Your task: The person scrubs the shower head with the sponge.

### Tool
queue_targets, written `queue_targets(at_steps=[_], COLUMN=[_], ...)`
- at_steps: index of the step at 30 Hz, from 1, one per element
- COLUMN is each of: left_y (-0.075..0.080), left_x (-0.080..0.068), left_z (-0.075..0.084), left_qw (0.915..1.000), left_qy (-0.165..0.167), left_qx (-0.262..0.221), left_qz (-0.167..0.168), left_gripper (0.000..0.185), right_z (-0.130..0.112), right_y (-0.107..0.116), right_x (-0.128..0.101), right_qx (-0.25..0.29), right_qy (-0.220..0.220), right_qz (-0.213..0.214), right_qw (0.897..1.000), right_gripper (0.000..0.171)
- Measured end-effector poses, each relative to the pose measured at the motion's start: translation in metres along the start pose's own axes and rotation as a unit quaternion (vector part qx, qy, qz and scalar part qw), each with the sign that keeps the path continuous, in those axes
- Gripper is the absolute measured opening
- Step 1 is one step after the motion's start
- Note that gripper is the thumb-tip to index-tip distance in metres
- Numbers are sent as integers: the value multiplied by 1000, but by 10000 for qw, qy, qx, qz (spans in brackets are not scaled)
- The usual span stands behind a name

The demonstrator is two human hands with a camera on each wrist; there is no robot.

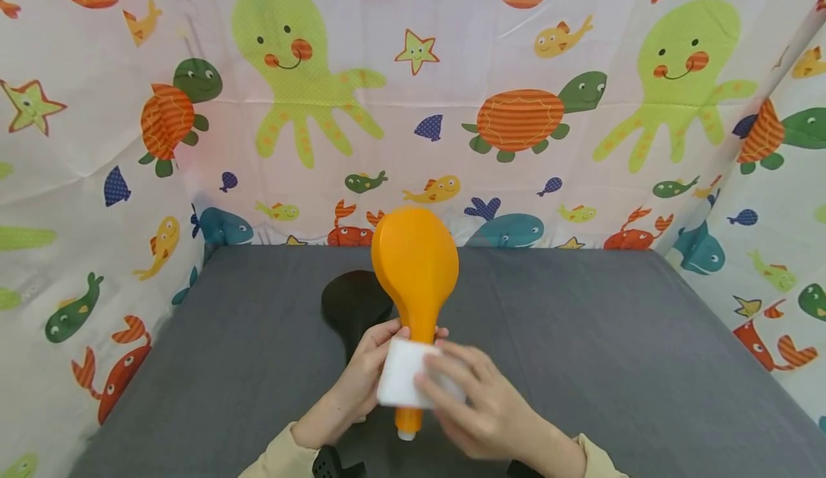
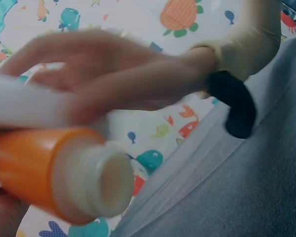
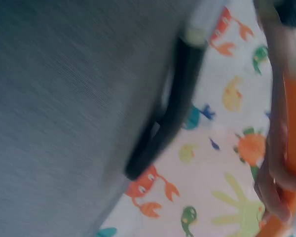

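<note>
An orange shower head (image 1: pixel 416 256) stands upright in front of me, its rounded head at the top. My left hand (image 1: pixel 361 370) grips its handle from the left. Against the near side of the handle, my right hand (image 1: pixel 480 406) pinches a white sponge (image 1: pixel 406 378), which covers part of the handle. This hand is blurred. In the left wrist view, the white threaded end (image 2: pixel 108 182) of the handle faces the camera, with the sponge (image 2: pixel 29 106) lying along the orange side. Behind my left hand is a black shower head (image 1: pixel 355 302), partly hidden by it and the orange one.
A grey cloth (image 1: pixel 581 349) covers the table. Around its back and sides hangs a white curtain (image 1: pixel 400 155) printed with sea animals. Dark straps (image 2: pixel 232 101) sit at the wrists over pale sleeves.
</note>
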State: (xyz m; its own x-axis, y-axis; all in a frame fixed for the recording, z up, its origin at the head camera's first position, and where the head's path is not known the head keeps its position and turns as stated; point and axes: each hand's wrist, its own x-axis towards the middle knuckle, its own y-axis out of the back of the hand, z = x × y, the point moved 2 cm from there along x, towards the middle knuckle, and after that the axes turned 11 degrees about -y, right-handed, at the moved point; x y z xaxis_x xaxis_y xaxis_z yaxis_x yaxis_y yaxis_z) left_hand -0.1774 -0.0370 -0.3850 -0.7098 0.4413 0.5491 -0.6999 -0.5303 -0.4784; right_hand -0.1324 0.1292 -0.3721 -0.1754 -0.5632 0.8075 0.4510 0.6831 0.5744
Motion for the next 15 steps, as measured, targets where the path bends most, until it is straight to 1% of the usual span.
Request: queue_targets(at_steps=[1, 3, 4, 5, 6, 7, 8, 10, 12, 13, 14, 15], left_y=[1, 2, 2, 1, 0, 0, -1, -2, -3, -3, -3, -4], left_x=[0, 2, 2, 3, 3, 3, 3, 1, 1, 1, 1, 1], left_z=[0, 0, 0, 0, 0, -1, -1, -1, -1, -1, -1, 0], left_qw=[10000, 9999, 9998, 9996, 9992, 9989, 9986, 9987, 9986, 9984, 9986, 9986], left_qy=[-19, -83, -114, -167, -234, -281, -331, -311, -289, -255, -221, -197], left_qx=[-43, -71, -48, -42, -60, 18, 99, 200, 376, 483, 489, 484], left_qz=[-8, -87, -133, -208, -312, -365, -395, -346, -229, -127, -47, -1], left_gripper=[33, 35, 35, 35, 35, 34, 32, 29, 26, 25, 25, 26], right_z=[-5, -10, -10, -8, -5, -1, 4, 13, 20, 22, 22, 21], right_y=[-1, -3, -3, -3, -2, -1, 1, 5, 8, 8, 8, 8], right_x=[-4, -10, -12, -12, -10, -6, -1, 9, 18, 20, 21, 21], right_qx=[-45, -85, -119, -186, -233, -241, -247, -298, -266, -257, -266, -256], right_qy=[389, 1037, 1248, 1357, 1415, 1342, 1165, 593, -56, -355, -583, -734], right_qz=[-170, -506, -612, -625, -501, -288, -26, 521, 963, 1084, 1151, 1139], right_qw=[9991, 9933, 9902, 9886, 9884, 9902, 9929, 9964, 9950, 9931, 9913, 9904], right_gripper=[30, 28, 29, 30, 30, 30, 31, 31, 30, 31, 32, 33])
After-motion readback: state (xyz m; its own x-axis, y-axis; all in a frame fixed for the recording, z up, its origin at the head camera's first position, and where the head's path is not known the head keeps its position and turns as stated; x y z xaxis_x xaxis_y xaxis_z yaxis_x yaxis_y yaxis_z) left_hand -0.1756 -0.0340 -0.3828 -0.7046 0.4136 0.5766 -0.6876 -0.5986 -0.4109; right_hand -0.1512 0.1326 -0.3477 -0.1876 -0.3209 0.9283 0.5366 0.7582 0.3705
